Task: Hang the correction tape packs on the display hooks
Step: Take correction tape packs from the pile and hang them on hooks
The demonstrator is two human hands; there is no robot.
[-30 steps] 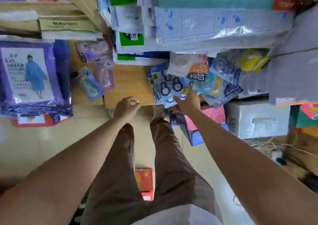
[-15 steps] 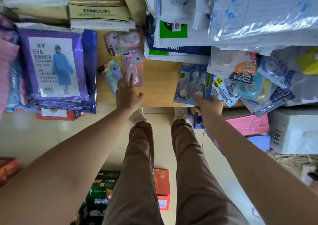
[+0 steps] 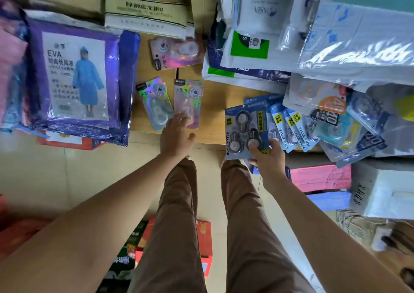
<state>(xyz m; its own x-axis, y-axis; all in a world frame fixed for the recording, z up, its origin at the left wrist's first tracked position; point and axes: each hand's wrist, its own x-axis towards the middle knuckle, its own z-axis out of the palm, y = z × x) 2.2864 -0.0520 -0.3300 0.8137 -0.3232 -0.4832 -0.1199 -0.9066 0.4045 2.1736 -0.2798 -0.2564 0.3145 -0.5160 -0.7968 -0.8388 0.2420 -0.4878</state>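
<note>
Correction tape pack (image 3: 243,122), corner hidden by gripping right fingers (image 3: 254,151); left fingers (image 3: 177,119) straight on pink pack (image 3: 189,103).

I see a matt, smooth wooden shelf (image 3: 215,115) under a holographic pack (image 3: 154,102) of iridescent glossy card with a clear plastic blister. The blue value pack (image 3: 244,131) is glossy printed card and clear plastic. The raincoat bag (image 3: 74,75) is shiny purple film, and the trousers (image 3: 179,214) are matt brown cloth.

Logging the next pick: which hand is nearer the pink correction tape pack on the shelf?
Left. The left hand has its fingers at the lower end of the pink pack; the right hand is well off to its right, pinching the blue value pack.
</note>
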